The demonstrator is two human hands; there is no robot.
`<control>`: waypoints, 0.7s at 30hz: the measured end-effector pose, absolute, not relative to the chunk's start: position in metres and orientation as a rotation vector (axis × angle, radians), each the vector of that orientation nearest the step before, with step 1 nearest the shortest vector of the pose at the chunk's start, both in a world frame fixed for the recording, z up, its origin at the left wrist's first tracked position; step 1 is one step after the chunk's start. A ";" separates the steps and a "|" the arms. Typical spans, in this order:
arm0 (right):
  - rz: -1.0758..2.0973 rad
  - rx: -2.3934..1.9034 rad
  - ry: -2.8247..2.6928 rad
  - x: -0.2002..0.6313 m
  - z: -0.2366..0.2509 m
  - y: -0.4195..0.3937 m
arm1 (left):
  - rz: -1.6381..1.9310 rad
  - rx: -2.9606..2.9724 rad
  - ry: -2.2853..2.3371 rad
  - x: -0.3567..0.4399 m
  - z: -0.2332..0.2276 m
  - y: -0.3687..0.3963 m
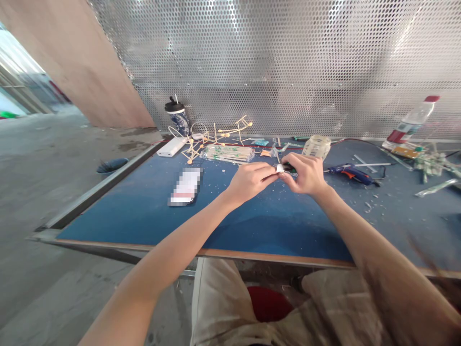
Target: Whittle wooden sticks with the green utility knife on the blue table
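A small silvery-white piece is pinched between the left hand and the right hand above the blue tabletop, and could be dropped among the debris at three o'clock if either grip slackens.

Blue table carries phone, glue gun.

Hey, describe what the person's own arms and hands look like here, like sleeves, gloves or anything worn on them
Both hands are bare: the left hand and the right hand wear no gloves, and no rings or watch show. The forearms are uncovered up to the bottom of the picture, with no sleeve in view. Below the table edge, light beige trousers cover the lap.
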State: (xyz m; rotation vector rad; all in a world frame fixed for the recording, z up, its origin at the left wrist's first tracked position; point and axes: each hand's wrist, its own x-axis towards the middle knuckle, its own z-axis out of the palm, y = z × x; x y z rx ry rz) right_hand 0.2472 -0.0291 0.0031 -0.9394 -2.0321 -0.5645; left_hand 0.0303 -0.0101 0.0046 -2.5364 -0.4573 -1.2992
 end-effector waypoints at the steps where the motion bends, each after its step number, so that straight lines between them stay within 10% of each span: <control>1: -0.566 -0.938 -2.030 0.247 0.003 -0.029 | -1.298 -2.541 -0.462 0.030 0.004 -0.010; 21: -0.600 -0.977 -2.056 0.247 0.003 -0.031 | -1.376 -2.550 -0.495 0.031 0.004 -0.007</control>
